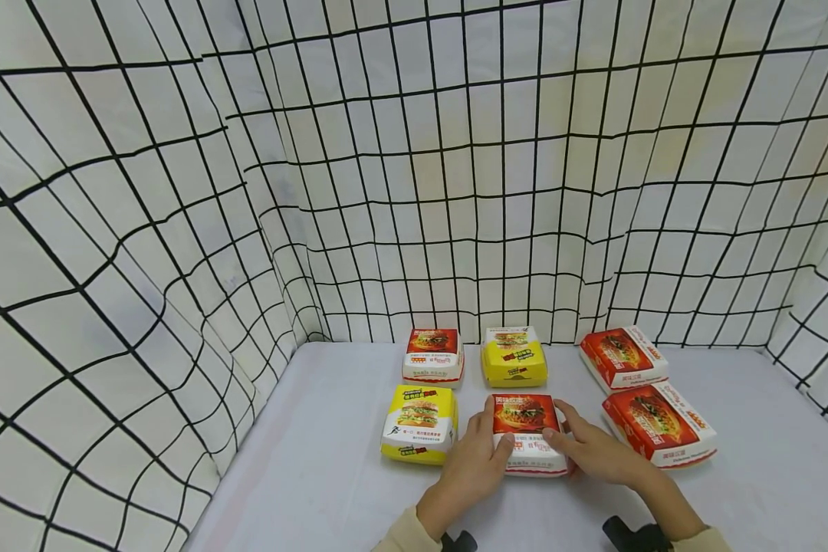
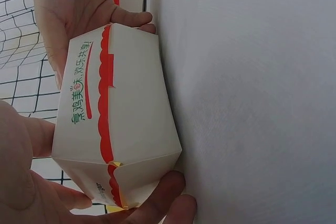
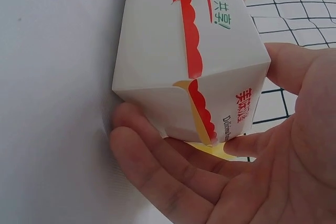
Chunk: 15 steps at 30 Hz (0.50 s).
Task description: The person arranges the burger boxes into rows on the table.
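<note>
A red-and-white burger box [image 1: 526, 415] sits on the white table, front row, between both hands. My left hand [image 1: 471, 461] holds its left side, thumb at the front top edge. On the other side my right hand [image 1: 599, 454] grips it the same way, thumb over the top. In the left wrist view the box [image 2: 134, 93] shows a closed flap with a red scalloped edge. The right wrist view shows fingers [image 3: 157, 169] round the box's [image 3: 152, 40] lower corner, close to the table. The box's underside is hidden.
Left of the hands lies a yellow-and-white burger box [image 1: 419, 425]. Behind stand a red-and-white box [image 1: 433, 356] and a yellow box [image 1: 514, 359]. Two red-and-white boxes [image 1: 624, 356] touch or nearly touch at the right. A black grid net [image 1: 455, 195] over white cloth surrounds the table [image 1: 283, 475].
</note>
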Available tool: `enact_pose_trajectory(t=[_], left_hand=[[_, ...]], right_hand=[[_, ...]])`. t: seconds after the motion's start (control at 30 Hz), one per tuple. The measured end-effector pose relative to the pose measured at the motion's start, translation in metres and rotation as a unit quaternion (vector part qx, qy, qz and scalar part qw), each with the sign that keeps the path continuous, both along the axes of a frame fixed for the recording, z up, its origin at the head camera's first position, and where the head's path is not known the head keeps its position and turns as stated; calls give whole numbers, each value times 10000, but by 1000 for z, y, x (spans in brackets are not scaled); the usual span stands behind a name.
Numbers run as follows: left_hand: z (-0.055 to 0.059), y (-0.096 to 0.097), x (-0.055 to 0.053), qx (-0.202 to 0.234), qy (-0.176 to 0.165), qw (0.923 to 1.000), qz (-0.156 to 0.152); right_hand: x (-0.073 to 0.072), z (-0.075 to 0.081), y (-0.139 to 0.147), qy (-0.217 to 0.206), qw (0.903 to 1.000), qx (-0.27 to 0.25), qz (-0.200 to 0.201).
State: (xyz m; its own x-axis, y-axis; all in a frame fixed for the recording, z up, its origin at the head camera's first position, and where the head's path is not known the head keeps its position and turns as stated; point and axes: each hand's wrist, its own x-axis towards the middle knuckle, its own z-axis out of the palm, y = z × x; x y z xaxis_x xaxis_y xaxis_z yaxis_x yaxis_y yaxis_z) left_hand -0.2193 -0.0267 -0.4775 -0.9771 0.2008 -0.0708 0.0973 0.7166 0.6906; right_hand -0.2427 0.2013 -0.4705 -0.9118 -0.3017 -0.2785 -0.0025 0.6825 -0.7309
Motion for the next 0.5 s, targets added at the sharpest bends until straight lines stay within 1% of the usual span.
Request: enact_pose_trajectory(t=[0.07,0.33,0.5], left_hand=[[0,0,0,-8,7,10000,-6],[3,-1,2,-65,121,9999,-24],[7,0,3,-302,239,9993,-21]], right_hand=[[0,0,0,-5,10000,-6,-20],[0,2,2,-37,9999,-54,109],[0,5,5,-72,9999,22,123]])
